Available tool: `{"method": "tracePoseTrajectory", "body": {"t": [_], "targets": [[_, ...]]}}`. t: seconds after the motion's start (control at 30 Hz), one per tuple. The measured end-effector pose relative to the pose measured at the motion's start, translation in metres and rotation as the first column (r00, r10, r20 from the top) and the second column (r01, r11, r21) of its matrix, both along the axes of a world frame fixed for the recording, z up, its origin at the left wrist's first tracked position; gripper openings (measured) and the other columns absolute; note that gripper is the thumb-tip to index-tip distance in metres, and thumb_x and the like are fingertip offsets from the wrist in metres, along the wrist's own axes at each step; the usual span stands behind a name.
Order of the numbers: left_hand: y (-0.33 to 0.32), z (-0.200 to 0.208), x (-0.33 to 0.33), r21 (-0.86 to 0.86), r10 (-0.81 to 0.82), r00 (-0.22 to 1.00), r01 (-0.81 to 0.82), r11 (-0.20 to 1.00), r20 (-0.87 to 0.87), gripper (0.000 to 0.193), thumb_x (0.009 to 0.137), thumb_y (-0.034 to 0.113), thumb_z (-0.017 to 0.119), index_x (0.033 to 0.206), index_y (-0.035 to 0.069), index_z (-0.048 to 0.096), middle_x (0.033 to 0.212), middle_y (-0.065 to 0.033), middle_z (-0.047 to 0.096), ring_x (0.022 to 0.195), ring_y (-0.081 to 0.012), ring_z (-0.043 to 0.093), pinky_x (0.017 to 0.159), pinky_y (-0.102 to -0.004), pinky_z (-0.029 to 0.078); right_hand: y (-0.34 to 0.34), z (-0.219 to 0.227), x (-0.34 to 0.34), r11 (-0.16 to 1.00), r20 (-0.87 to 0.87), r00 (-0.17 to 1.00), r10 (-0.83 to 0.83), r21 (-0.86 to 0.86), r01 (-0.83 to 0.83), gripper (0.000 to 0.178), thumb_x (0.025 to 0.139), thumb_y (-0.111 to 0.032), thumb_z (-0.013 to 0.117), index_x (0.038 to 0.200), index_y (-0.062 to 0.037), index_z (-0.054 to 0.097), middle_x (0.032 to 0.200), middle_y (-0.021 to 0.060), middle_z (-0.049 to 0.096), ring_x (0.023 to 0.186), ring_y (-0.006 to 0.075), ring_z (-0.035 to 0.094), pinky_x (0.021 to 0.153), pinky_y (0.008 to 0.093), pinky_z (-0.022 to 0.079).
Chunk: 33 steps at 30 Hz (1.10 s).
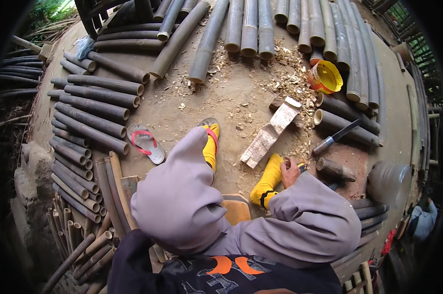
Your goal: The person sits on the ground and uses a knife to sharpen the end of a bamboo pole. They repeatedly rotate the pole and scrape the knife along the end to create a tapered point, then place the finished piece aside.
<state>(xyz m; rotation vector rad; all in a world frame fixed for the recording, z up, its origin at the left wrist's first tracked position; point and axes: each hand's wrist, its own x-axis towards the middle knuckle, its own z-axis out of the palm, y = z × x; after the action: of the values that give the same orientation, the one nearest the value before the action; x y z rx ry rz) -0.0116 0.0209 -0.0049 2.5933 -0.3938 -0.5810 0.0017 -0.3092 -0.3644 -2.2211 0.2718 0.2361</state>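
Note:
My right hand [290, 172] reaches past my bent right knee to my right foot. Its fingers are curled together against the yellow sock [269, 180] on that foot, and they appear to pinch the fabric. A small dark item [303, 167] shows just beyond the hand, too covered to name. My left hand is out of sight; only the dark left sleeve [128, 262] shows. My left foot, also in a yellow sock, wears a sandal [210, 122] with a red strap. A loose sandal [146, 145] with a red strap lies left of it.
A notched wood block [273, 132] lies ahead among shavings. To its right are a knife [336, 137], a short log [335, 169] and a yellow tub [325, 77]. Bamboo poles [96, 104] line the left, far and right sides. A clear plastic jug [389, 183] stands far right.

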Motion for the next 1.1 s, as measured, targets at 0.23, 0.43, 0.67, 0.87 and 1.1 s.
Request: {"method": "tracePoseTrajectory", "body": {"t": [0.23, 0.43, 0.67, 0.87, 1.1], "targets": [[-0.013, 0.014, 0.016, -0.052, 0.015, 0.971, -0.002, 0.999, 0.240, 0.016, 0.062, 0.030, 0.066, 0.066, 0.015, 0.064, 0.077, -0.0022, 0.056, 0.071, -0.0254, 0.056, 0.063, -0.0369, 0.046, -0.011, -0.016, 0.073, 0.998, 0.174, 0.984, -0.043, -0.029, 0.049, 0.046, 0.076, -0.008, 0.063, 0.121, -0.0004, 0.054, 0.098, 0.0149, 0.060, 0.074, 0.0233, 0.062, 0.069, 0.0339, 0.051], [-0.040, -0.008, 0.048, -0.298, -0.284, 0.892, 0.395, 0.869, 0.351, 0.015, 0.061, 0.018, 0.066, 0.067, 0.006, 0.059, 0.073, -0.0079, 0.050, 0.069, -0.0269, 0.053, 0.078, -0.0439, 0.043, -0.032, -0.015, 0.125, 0.989, 0.284, 0.959, -0.002, -0.144, 0.045, 0.069, 0.069, -0.008, 0.067, 0.131, 0.0059, 0.041, 0.125, 0.0234, 0.047, 0.115, 0.0365, 0.048, 0.101, 0.0415, 0.039], [-0.066, -0.142, 0.112, -0.647, 0.043, 0.998, 0.003, 0.763, 0.055, 0.047, 0.063, 0.027, 0.074, 0.097, 0.003, 0.053, 0.092, -0.0150, 0.053, 0.084, -0.0307, 0.055, 0.086, -0.0437, 0.042, -0.054, -0.042, 0.126, 0.980, 0.271, 0.958, -0.097, -0.141, 0.139, 0.075, 0.069, -0.007, 0.067, 0.136, -0.0010, 0.035, 0.131, 0.0219, 0.036, 0.115, 0.0417, 0.047, 0.092, 0.0452, 0.046], [-0.084, -0.295, 0.118, -0.270, 0.247, 0.942, -0.305, 0.914, -0.229, 0.076, 0.064, 0.035, 0.080, 0.122, -0.001, 0.047, 0.108, -0.0211, 0.056, 0.098, -0.0339, 0.056, 0.093, -0.0435, 0.042, -0.006, -0.040, 0.153, 0.958, 0.257, 0.956, -0.144, -0.208, 0.200, 0.054, 0.067, -0.004, 0.063, 0.118, -0.0022, 0.048, 0.118, 0.0203, 0.045, 0.106, 0.0390, 0.050, 0.090, 0.0459, 0.045], [-0.113, -0.379, 0.120, -0.185, 0.121, 0.973, -0.158, 0.970, -0.197, 0.113, 0.052, 0.037, 0.090, 0.137, -0.005, 0.028, 0.128, -0.0265, 0.048, 0.118, -0.0386, 0.049, 0.101, -0.0418, 0.039, 0.009, -0.052, 0.121, 0.949, 0.311, 0.934, -0.174, -0.199, 0.243, 0.046, 0.067, -0.009, 0.059, 0.113, -0.0027, 0.054, 0.111, 0.0173, 0.056, 0.101, 0.0362, 0.054, 0.081, 0.0486, 0.048]]}}
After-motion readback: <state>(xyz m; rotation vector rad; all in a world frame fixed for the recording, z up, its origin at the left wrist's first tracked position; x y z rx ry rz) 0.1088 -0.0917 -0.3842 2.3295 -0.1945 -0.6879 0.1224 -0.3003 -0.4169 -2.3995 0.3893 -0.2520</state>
